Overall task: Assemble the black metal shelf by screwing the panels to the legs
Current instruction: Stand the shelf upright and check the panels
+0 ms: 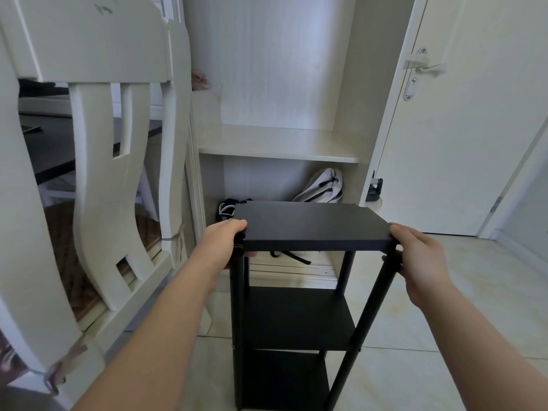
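The black metal shelf (308, 223) stands upright on the tiled floor in front of me, with three panels one above the other on black legs (372, 307). My left hand (221, 241) grips the top panel's near left corner, fingers curled over its edge and the leg top. My right hand (421, 256) grips the near right corner, thumb on the panel's edge and fingers round the leg below it. The middle panel (296, 318) and bottom panel (284, 381) show beneath.
An open cream wardrobe (278, 149) stands right behind the shelf, with a white bag (321, 186) and dark items on its floor. A white chair (98, 173) leans at the left. A white door (462, 129) is at the right. Pale floor tiles (474, 292) stretch to the right.
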